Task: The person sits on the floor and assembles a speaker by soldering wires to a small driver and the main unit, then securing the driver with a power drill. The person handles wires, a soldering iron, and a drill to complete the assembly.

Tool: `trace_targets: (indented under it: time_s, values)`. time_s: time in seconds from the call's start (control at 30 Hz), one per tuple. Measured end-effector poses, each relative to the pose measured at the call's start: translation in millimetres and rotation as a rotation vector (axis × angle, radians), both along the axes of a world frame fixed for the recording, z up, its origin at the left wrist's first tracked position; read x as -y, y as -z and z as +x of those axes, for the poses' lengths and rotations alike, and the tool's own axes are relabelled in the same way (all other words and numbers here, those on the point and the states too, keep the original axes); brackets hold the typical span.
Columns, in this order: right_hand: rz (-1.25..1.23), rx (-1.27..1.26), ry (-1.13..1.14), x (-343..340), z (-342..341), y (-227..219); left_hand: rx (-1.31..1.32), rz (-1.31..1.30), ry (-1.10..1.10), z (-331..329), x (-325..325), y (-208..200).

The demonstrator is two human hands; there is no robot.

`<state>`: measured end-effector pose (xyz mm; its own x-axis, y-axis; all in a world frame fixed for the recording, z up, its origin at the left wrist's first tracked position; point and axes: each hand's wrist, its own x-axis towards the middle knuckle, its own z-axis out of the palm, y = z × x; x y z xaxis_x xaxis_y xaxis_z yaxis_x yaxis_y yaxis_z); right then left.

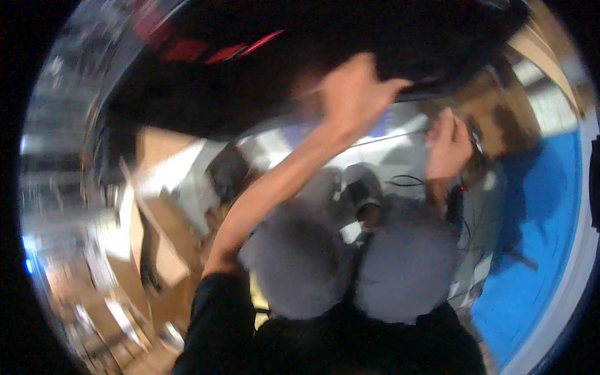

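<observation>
A large black glossy object [281, 69] with red streaks fills the upper part of the head view. My left hand [353, 97] reaches up across its lower edge, thumb stuck out to the right; the hand is open, with its other fingers blurred and partly lost against the black. To the right, below that edge, my right hand [449, 147] is closed with its fingertips pinched together. A thin dark cable [394, 137] runs toward those fingertips and seems to end in them. Motion blur softens both hands.
My grey-clad knees [294, 262] are bent below my hands, over a pale floor. Opened cardboard boxes [165, 244] lie on the left. A looped black cable [406, 181] is near my right wrist. A blue panel [531, 219] stands at the right, with a brown carton [487, 106] beyond.
</observation>
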<state>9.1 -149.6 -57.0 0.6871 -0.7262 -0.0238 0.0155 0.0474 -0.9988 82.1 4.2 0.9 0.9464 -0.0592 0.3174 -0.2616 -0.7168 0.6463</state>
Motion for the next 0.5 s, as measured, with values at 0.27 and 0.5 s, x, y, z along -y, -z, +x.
trace_targets:
  time_s: [0.27,0.5]
  values:
    - [-0.573,-0.564,-1.727,-8.5,13.8,-34.6,0.188,-0.128,0.187,4.0,1.5,21.2]
    - [-1.143,-0.853,-1.908,-69.2,10.4,-27.4,0.214,-0.208,0.295,13.3,13.8,34.2]
